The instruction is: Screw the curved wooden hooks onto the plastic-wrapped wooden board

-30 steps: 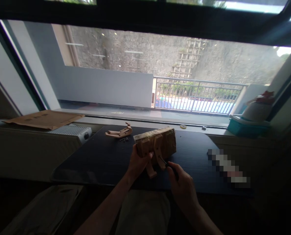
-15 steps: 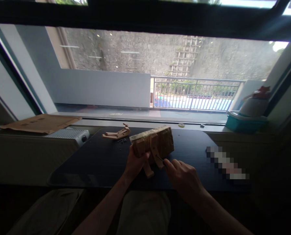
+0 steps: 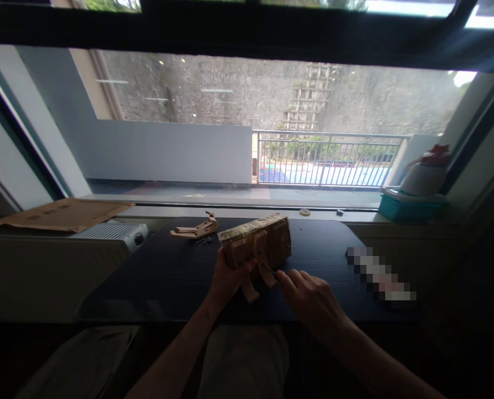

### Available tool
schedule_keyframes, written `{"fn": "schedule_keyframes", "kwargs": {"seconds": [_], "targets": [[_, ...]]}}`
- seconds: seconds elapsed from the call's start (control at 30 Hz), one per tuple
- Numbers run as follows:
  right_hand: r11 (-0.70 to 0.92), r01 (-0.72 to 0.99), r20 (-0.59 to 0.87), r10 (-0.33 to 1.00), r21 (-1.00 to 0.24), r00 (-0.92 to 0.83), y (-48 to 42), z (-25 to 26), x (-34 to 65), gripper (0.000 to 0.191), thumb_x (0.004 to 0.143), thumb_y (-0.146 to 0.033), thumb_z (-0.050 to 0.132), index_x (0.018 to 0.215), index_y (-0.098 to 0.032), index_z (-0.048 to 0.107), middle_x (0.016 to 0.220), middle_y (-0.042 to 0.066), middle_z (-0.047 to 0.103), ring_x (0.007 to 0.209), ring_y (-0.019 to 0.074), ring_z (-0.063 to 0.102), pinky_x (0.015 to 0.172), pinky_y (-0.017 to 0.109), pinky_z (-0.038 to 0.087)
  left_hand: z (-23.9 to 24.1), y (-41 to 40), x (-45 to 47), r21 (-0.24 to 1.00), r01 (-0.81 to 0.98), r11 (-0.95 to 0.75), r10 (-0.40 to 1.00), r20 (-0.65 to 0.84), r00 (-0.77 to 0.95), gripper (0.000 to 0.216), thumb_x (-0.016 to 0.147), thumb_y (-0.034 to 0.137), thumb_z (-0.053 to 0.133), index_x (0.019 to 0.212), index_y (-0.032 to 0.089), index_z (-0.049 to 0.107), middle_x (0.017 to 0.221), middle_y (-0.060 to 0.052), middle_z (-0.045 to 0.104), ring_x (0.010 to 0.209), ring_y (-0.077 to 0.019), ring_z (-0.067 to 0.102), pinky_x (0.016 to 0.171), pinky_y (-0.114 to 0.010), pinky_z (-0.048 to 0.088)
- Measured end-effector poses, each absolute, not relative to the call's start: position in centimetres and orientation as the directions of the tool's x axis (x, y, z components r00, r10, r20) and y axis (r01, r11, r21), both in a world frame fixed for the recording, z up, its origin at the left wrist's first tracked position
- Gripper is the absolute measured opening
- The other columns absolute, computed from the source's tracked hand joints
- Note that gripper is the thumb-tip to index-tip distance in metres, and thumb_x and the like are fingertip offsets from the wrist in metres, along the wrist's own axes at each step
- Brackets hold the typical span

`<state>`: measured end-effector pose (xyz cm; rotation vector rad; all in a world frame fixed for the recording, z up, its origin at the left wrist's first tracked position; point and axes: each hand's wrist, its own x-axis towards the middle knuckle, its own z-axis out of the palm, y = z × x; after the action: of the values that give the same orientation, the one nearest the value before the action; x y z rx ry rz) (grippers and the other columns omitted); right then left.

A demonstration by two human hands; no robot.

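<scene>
The left hand (image 3: 227, 277) grips a shiny brown block (image 3: 280, 238) at its near left corner, the thumb laid across the front and the other fingers mostly hidden. The right hand (image 3: 307, 288) is curled round a slim dark tool (image 3: 272, 272), index finger and thumb pinching it near the front; its tip meets the right-hand one of two bent wooden legs (image 3: 260, 243) set against the block's front. The block sits tilted over the middle of the dark table (image 3: 147, 282); whether it touches the top, I can't tell from here.

Just beyond, to the left, lie loose wooden pieces (image 3: 194, 229) with a few screws (image 3: 205, 240) beside them. Over on the table's right is a long item (image 3: 380, 277), too blurred to make out.

Past the table, a brown envelope (image 3: 59, 214) lies at the left above a white radiator (image 3: 136, 239). Along the sill I see a roll of tape (image 3: 305, 212) and, farther right, a teal box (image 3: 411, 208) under a white container with a red top (image 3: 424, 178). Outside the window stands a metal railing (image 3: 330, 160).
</scene>
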<state>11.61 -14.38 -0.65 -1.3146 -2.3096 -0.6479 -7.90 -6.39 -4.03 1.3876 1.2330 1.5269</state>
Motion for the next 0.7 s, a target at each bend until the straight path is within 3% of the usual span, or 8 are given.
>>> {"fn": "schedule_keyframes", "kwargs": {"seconds": [0.1,0.17,0.27,0.37,0.47,0.6,0.67,0.7], "targets": [[0.471,0.865,0.561,0.675,0.171,-0.478,-14.1,-1.0,11.5,0.022,0.084,-0.008,0.049,0.101,-0.017,0.061,0.07,0.002,0.061,0.058,0.0134,0.054,0.049,0.023,0.033,-4.4,-6.2,-8.1,0.958,0.106,-0.267,0.944,0.282,-0.168,0.053,0.057,0.033,0.077,0.1,0.019,0.05,0.084,0.0,0.061,0.078,-0.0177,0.06,0.065,-0.027,0.049],[0.462,0.886,0.601,0.718,-0.036,-0.351,-14.3,-1.8,10.9,0.018,0.087,-0.015,0.047,0.099,-0.017,0.06,0.075,0.004,0.065,0.063,0.0144,0.059,0.054,0.023,0.038,-4.6,-6.1,-8.1,0.957,0.106,-0.272,0.944,0.286,-0.166,0.051,0.057,0.033,0.077,0.099,0.019,0.05,0.084,0.0,0.061,0.077,-0.0173,0.06,0.064,-0.027,0.049],[0.352,0.81,0.565,0.825,-0.468,-0.032,-15.0,-3.4,9.6,0.021,0.089,-0.025,0.043,0.104,-0.017,0.057,0.084,0.005,0.069,0.072,0.0164,0.065,0.06,0.025,0.045,-4.6,-6.1,-8.1,0.953,0.08,-0.293,0.943,0.302,-0.14,0.052,0.058,0.031,0.076,0.1,0.02,0.048,0.083,0.002,0.06,0.076,-0.0157,0.059,0.064,-0.026,0.049],[0.256,0.709,0.459,0.882,-0.657,0.108,-15.4,-3.8,9.0,0.024,0.091,-0.03,0.039,0.103,-0.018,0.056,0.078,0.003,0.069,0.068,0.0171,0.065,0.058,0.026,0.046,-4.4,-6.2,-8.0,0.952,0.059,-0.299,0.943,0.304,-0.135,0.051,0.058,0.03,0.076,0.098,0.02,0.047,0.084,0.002,0.06,0.075,-0.0148,0.059,0.064,-0.025,0.049],[0.307,0.797,0.481,0.877,-0.52,-0.024,-15.4,-2.5,9.6,0.022,0.088,-0.026,0.043,0.105,-0.018,0.055,0.078,0.002,0.068,0.067,0.0166,0.063,0.056,0.025,0.043,-4.2,-6.2,-7.9,0.955,0.048,-0.292,0.939,0.296,-0.173,0.049,0.057,0.031,0.077,0.094,0.019,0.048,0.086,0.001,0.061,0.076,-0.0156,0.059,0.064,-0.025,0.048],[0.478,0.878,0.552,0.727,0.019,-0.408,-14.7,-0.3,11.2,0.027,0.083,-0.007,0.046,0.104,-0.019,0.058,0.077,0.002,0.062,0.065,0.0147,0.057,0.051,0.024,0.035,-4.1,-6.3,-7.9,0.956,0.053,-0.289,0.939,0.294,-0.179,0.048,0.056,0.031,0.077,0.093,0.019,0.049,0.086,0.001,0.061,0.076,-0.0156,0.059,0.064,-0.025,0.048],[0.508,0.844,0.55,0.661,0.172,-0.51,-14.3,0.0,11.7,0.027,0.083,-0.005,0.045,0.101,-0.019,0.059,0.072,0.002,0.058,0.06,0.0135,0.053,0.049,0.024,0.032,-4.0,-6.4,-7.9,0.956,0.047,-0.288,0.942,0.292,-0.167,0.048,0.057,0.031,0.076,0.094,0.019,0.048,0.086,0.001,0.06,0.076,-0.0153,0.059,0.064,-0.025,0.048],[0.513,0.838,0.559,0.647,0.185,-0.519,-14.1,-0.1,11.7,0.025,0.084,-0.006,0.045,0.1,-0.018,0.06,0.071,0.002,0.058,0.058,0.013,0.052,0.049,0.024,0.032,-3.9,-6.4,-7.9,0.958,0.045,-0.283,0.943,0.287,-0.167,0.048,0.057,0.031,0.076,0.095,0.019,0.048,0.085,0.001,0.06,0.076,-0.0152,0.059,0.064,-0.025,0.049]]}}
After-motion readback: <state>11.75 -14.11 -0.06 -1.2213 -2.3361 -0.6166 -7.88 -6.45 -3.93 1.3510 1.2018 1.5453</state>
